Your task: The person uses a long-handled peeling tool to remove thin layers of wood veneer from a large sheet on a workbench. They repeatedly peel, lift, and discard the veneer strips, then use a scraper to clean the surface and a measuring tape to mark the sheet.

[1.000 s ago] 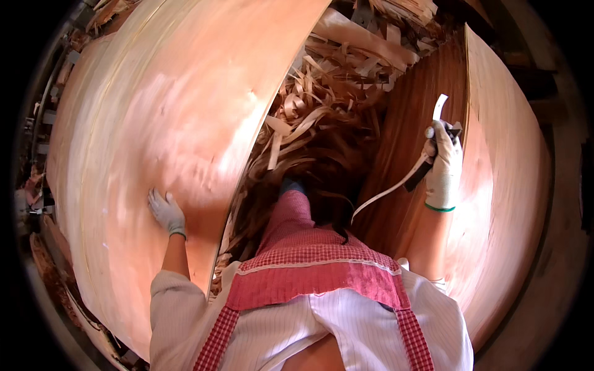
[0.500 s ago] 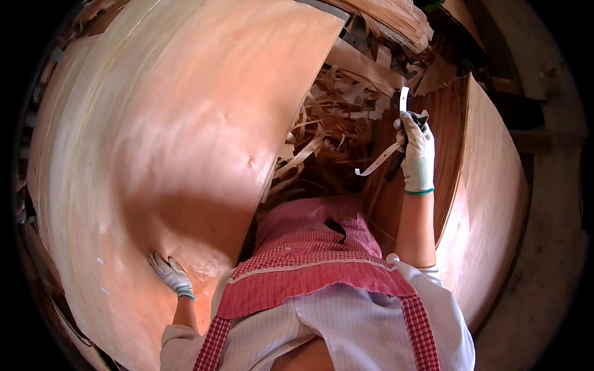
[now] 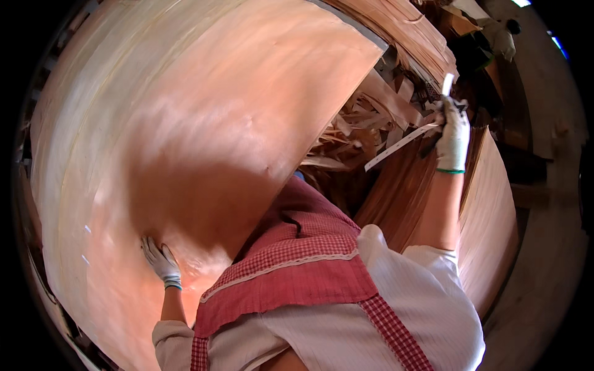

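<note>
A wide, pale orange-tan wood veneer sheet fills the left half of the view. My left hand, in a white glove, lies on it at the lower left, fingers stretched out and flat. To the right, raised over a stack of veneer, my gloved right hand is closed round a dark hand-held tape dispenser, mostly hidden by the fingers. White perforated tape hangs from it to the left, and a short white end sticks up above the hand. Two small white marks show near the sheet's left side.
A tall stack of veneer sheets stands at my right. Between it and the large sheet lie loose veneer scraps. More stacked veneer is at the far side. A person appears at the far right, beside the grey floor.
My right hand has moved right and slightly farther away with the dispenser and tape. My body has leaned to the right. The left hand remains flat on the sheet.
</note>
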Available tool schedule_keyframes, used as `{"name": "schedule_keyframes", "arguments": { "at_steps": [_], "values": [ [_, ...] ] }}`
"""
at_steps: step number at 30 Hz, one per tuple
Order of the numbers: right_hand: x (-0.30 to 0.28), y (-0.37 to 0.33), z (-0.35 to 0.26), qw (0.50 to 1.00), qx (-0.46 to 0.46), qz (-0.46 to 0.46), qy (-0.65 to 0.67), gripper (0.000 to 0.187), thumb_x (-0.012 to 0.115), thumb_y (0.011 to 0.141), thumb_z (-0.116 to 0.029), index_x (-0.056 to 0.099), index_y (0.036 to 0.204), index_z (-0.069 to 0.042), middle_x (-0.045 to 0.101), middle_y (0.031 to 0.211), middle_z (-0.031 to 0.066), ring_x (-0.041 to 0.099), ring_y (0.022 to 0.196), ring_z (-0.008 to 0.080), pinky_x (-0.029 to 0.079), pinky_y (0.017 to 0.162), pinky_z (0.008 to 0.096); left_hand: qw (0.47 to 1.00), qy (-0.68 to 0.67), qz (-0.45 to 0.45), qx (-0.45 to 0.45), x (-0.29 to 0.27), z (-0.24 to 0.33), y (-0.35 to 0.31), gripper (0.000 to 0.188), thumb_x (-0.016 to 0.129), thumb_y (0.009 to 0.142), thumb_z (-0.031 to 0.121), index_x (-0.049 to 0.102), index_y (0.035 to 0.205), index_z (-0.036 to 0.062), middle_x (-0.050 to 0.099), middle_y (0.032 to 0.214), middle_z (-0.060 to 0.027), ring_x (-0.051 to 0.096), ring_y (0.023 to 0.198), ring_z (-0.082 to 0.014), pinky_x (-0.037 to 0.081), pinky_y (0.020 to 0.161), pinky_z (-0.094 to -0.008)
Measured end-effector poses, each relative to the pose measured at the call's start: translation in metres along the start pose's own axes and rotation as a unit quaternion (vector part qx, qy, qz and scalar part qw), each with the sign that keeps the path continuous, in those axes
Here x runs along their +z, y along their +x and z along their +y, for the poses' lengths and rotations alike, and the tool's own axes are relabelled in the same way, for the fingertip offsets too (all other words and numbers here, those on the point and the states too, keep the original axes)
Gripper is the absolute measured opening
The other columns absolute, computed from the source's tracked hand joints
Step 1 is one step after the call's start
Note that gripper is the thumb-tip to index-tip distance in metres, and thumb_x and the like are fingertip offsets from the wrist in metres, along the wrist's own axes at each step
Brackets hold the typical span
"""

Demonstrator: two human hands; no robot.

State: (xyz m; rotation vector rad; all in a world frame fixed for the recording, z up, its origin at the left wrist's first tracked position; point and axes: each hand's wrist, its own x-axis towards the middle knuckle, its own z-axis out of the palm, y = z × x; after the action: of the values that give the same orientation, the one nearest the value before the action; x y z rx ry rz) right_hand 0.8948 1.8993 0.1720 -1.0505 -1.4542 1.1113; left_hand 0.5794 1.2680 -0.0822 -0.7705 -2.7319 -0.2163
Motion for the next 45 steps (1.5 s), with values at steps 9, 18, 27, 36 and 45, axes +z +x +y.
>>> {"name": "schedule_keyframes", "arguments": {
  "at_steps": [9,18,27,36,45],
  "values": [
    [-0.050,0.059,-0.020,0.998,-0.019,0.045,0.031,0.019,0.063,0.092,-0.021,0.065,0.102,-0.004,0.060,0.076,-0.0006,0.042,0.053,0.0036,0.032,0.046,0.0183,1.000,-0.001,-0.006,0.019,-0.026,-0.001,-0.005,0.049,0.047,0.093,0.017,0.039,0.135,-0.0045,0.034,0.146,-0.0201,0.029,0.137,-0.0372,0.022,0.114,-0.0484],
    [0.007,0.075,0.014,0.997,0.014,-0.063,0.053,0.015,0.064,0.090,-0.019,0.067,0.086,-0.005,0.055,0.066,-0.0032,0.042,0.051,0.0036,0.031,0.045,0.0186,0.999,-0.026,-0.020,0.000,-0.038,0.028,0.010,0.049,0.048,0.090,0.013,0.040,0.135,-0.0042,0.035,0.147,-0.0171,0.028,0.138,-0.0341,0.020,0.115,-0.0454],
    [-0.002,0.080,0.013,0.994,0.057,-0.067,-0.069,0.018,0.062,0.091,-0.024,0.067,0.086,-0.007,0.050,0.057,-0.0048,0.039,0.046,0.0039,0.030,0.042,0.0204,0.998,-0.023,-0.054,-0.010,-0.041,0.019,0.015,0.052,0.051,0.088,0.010,0.038,0.137,-0.0030,0.032,0.148,-0.0184,0.028,0.138,-0.0350,0.021,0.115,-0.0468],
    [-0.014,0.133,0.052,0.980,-0.061,-0.126,-0.142,0.017,0.057,0.094,-0.021,0.066,0.098,-0.007,0.057,0.080,-0.0039,0.047,0.067,0.0063,0.037,0.056,0.0213,0.975,0.112,-0.178,-0.078,-0.038,0.030,0.030,0.052,0.050,0.092,0.021,0.038,0.136,-0.0031,0.030,0.149,-0.0197,0.025,0.139,-0.0357,0.019,0.116,-0.0436],
    [-0.082,0.223,0.077,0.989,0.075,-0.037,-0.122,0.022,0.066,0.088,-0.030,0.067,0.090,-0.008,0.050,0.066,-0.0052,0.039,0.056,0.0041,0.029,0.049,0.0192,0.938,0.033,-0.155,-0.309,0.023,0.244,0.089,0.076,0.049,0.091,0.051,0.021,0.149,0.0101,0.020,0.154,-0.0185,0.017,0.143,-0.0335,0.012,0.115,-0.0500]
  ]
}}
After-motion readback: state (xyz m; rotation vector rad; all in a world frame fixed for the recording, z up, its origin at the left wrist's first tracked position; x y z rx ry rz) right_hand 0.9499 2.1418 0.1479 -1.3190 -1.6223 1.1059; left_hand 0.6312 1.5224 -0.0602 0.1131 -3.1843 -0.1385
